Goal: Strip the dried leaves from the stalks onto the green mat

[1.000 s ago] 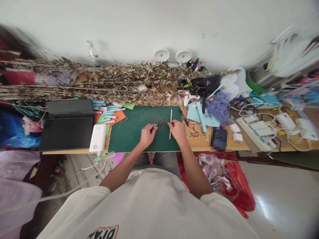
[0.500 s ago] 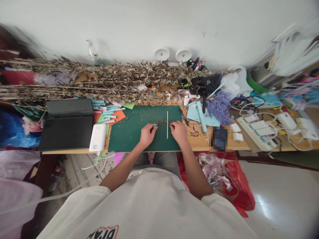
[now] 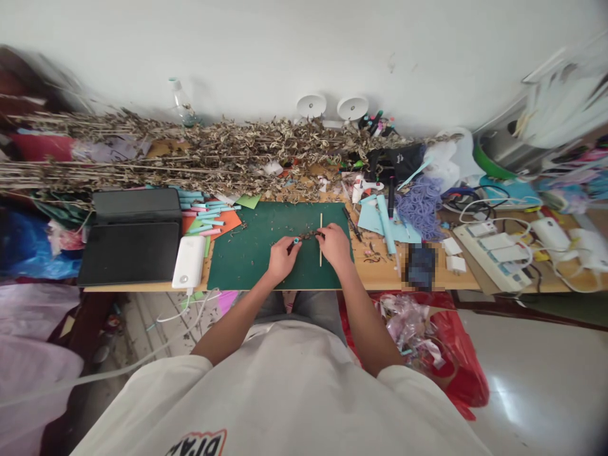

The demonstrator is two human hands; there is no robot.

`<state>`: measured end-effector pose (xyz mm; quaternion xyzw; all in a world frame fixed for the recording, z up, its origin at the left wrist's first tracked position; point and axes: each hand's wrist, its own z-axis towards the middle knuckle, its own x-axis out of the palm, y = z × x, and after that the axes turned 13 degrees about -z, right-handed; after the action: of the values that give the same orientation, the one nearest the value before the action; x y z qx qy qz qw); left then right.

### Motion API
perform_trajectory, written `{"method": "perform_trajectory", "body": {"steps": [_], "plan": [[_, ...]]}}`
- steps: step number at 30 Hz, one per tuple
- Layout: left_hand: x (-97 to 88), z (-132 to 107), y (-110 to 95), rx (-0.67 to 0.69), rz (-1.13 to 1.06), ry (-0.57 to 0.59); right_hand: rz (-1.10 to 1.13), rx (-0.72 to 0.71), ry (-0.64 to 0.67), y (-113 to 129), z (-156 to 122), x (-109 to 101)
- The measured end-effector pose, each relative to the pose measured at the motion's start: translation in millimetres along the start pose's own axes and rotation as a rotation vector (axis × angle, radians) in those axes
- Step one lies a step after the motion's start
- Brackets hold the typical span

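Note:
My left hand (image 3: pixel 282 257) rests over the green cutting mat (image 3: pixel 237 256), its fingers closed around a small light-blue paper tube (image 3: pixel 296 240) whose open end points away from me. To the right of that tube lies a bit of dried plant (image 3: pixel 308 235), brown and crumbly. At its right end, my right hand (image 3: pixel 335 246) pinches the dried plant between thumb and fingertips. A thin pale wooden stick (image 3: pixel 321 220) lies upright in view on the mat, partly covered by my right hand.
Long dried plant stalks (image 3: pixel 228 142) span the back. On the left are a black tablet case (image 3: pixel 130 256), a white power bank (image 3: pixel 189 263) and several rolled paper tubes (image 3: pixel 211 221). A glue gun (image 3: pixel 365 188), purple yarn (image 3: pixel 418 206) and power strip (image 3: pixel 491 256) sit right.
My right hand has moved left across the wooden stick and taken hold of the dried plant's end. My left hand stays in place with the tube.

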<state>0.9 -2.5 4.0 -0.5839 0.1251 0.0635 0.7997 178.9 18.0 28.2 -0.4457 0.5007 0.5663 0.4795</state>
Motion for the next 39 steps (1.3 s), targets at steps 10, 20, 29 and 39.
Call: {"method": "perform_trajectory", "body": {"steps": [10, 20, 29, 39], "plan": [[0.2, -1, 2, -0.007, 0.004, 0.003, 0.349, 0.050, -0.254, 2, -5, -3], [-2.2, 1, -3, 0.001, 0.037, 0.032, 0.520, -0.175, -0.141, 47, -23, -29], [-1.6, 0, -1, 0.015, -0.005, 0.034, 0.482, -0.157, -0.102, 46, -22, -18], [-1.6, 0, 0, 0.020, 0.000, 0.033, 0.460, -0.152, -0.092, 47, -25, -19]]}}
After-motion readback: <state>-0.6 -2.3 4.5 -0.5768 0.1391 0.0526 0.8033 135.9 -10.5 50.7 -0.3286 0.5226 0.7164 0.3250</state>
